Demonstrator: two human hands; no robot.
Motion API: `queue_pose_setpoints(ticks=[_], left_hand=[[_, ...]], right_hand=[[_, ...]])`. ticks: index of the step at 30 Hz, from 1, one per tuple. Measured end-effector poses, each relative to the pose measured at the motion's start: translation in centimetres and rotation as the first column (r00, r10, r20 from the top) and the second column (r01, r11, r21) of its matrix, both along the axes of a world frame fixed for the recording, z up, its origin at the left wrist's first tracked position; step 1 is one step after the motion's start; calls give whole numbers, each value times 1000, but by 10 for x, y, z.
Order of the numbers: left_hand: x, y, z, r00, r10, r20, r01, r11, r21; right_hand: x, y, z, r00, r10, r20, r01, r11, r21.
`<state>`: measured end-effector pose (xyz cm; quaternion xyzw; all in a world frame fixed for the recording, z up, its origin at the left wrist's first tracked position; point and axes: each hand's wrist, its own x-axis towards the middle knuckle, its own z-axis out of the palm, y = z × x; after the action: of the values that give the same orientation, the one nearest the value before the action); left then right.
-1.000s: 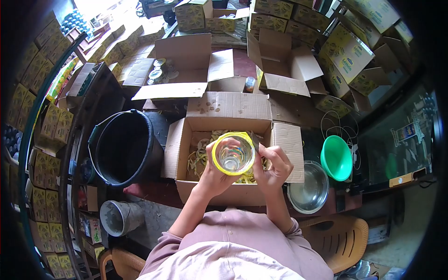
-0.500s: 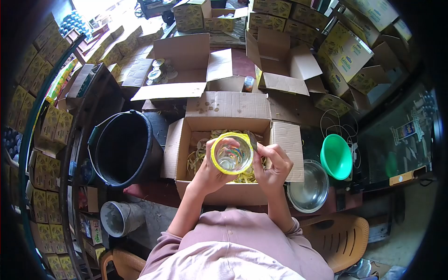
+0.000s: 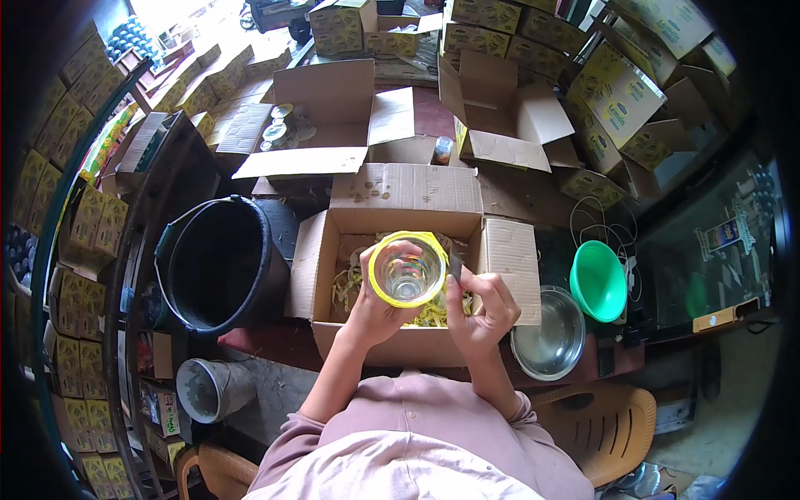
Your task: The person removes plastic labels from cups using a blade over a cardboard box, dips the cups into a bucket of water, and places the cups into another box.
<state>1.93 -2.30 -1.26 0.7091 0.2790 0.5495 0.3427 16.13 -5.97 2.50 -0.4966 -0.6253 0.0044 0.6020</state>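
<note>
Amid stacked cartons [image 3: 81, 358], a clear, round, yellow-rimmed cup [image 3: 407, 273]

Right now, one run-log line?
left hand: clear round yellow-rimmed container, held | right hand: thin dark flat piece, pinched | below: open brown cardboard box, yellow strips inside

Shifted clear container [image 3: 407, 271] slightly leftward and toward box's [image 3: 407, 187] far side with left hand [image 3: 375, 312]. Lowered right hand [image 3: 483, 312] a little, bringing dark blade [image 3: 456, 265] farther down beside yellow rim [image 3: 432, 242].
</note>
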Motion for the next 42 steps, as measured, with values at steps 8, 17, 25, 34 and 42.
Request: queue_pose_setpoints(ticks=[8, 17, 25, 34, 42], left_hand=[[-1, -3, 4, 997, 15, -82, -15, 1000, 10], [-2, -5, 6, 993, -27, -114, 23, 999, -36], [-9, 4, 0, 983, -143, -119, 136, 989, -65], [-7, 1, 8, 971, -12, -239, 27, 998, 62], [-10, 0, 12, 967, -77, -243, 79, 997, -3]], right_hand=[[-6, -2, 0, 999, -25, 40, 24, 1000, 12], [3, 6, 0, 999, 46, -1, -46, 999, 7], [0, 7, 4, 998, 18, 55, -19, 1000, 17], [-2, 4, 1, 997, -18, 75, 17, 1000, 16], [0, 4, 2, 997, -6, 75, 5, 1000, 6]])
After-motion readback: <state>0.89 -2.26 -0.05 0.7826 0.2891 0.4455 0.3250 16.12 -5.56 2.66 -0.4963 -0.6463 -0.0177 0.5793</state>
